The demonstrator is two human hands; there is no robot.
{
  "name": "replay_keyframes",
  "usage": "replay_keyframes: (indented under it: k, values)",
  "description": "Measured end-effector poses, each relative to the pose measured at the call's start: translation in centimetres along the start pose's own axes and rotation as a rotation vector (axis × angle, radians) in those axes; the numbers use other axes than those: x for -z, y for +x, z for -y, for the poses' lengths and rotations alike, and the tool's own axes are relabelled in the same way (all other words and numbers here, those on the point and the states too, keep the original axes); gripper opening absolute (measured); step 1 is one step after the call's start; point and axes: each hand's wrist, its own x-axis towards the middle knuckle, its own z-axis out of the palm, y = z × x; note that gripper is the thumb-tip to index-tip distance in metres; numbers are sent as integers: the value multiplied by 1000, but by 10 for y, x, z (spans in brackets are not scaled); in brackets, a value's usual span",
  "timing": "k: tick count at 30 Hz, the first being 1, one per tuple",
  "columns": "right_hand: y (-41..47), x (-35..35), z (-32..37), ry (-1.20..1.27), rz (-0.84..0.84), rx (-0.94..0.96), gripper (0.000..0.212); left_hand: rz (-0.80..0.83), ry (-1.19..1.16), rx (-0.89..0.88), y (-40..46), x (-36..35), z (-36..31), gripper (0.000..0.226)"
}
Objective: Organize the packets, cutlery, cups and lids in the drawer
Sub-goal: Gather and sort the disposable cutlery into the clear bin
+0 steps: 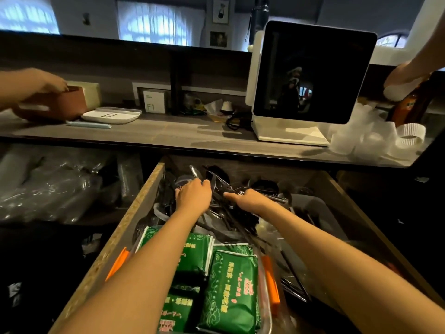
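A grey counter (154, 133) is seen running across a dim room, with curtained windows (154, 22) and framed pictures (219, 13) glimpsed beyond a dark back ledge. A white-framed screen (310, 75) is stood on the counter at right, beside a heap of clear cups (361, 138); a white tray (110, 115) and a small white box (155, 101) are set at left. Other people's hands are seen at both far edges of the counter, one on a brown box (60, 102). Below the counter a wooden drawer (134, 218) is pulled open, its side walls flaring toward the camera, with bagged clear plastic (48, 184) stacked to its left. The drawer is crowded: green packets (228, 290) are packed at the near end, flanked by orange clips (271, 283), and black cutlery (231, 213) is piled toward the back, leaving little bare floor. Both forearms are stretched forward over the packets. The left hand (192, 196) is laid palm down on the cutlery heap, fingers curled around pieces at the back; the right hand (250, 201) is turned inward, fingers closed on black cutlery beside it. A grey bin (313, 208) is seen just right of the heap.
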Motion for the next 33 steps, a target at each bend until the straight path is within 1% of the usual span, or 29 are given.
replay_keyframes:
  k: [3, 7, 10, 12, 15, 19, 21, 24, 26, 27, 29, 31, 33]
  values:
    - [2, -4, 3, -101, -54, 9, 64, 13, -74, -7, -2, 4, -1, 44]
    - [-6, -11, 14, -192, -67, 144, 58, 5, -152, -10, 0, 2, 1, 41]
    - [-6, -9, 16, -171, -94, 189, 46, -9, -196, -4, -3, 4, -2, 42]
    - [-6, -3, 17, -139, -111, 167, 40, -18, -207, -15, -5, 5, -4, 42]
    - [-12, 11, 20, -108, -77, 138, 33, -18, -221, -19, -8, 6, -7, 43]
    - [-30, 44, 21, 29, -9, 108, 26, -54, -224, -25, -9, 5, -8, 46]
    - [-39, 60, 15, 112, -14, 85, 23, -55, -220, -57, -12, 5, -11, 48]
    - [-51, 74, 0, 371, -58, 114, 18, -47, -256, -139, -18, 4, -20, 54]
    - [-59, 73, -7, 609, -44, 182, 16, -47, -368, -189, -26, 3, -31, 50]
    - [-63, 70, -10, 721, -25, 212, 16, -20, -462, -197, -31, 2, -37, 47]
    - [-70, 63, -14, 867, 32, 259, 18, 110, -704, -176, -41, -2, -49, 43]
    - [-77, 54, -17, 851, 82, 315, 20, 278, -968, -124, -54, -4, -59, 44]
    - [-86, 47, -18, 779, 128, 351, 24, 397, -1167, -76, -64, -6, -66, 62]
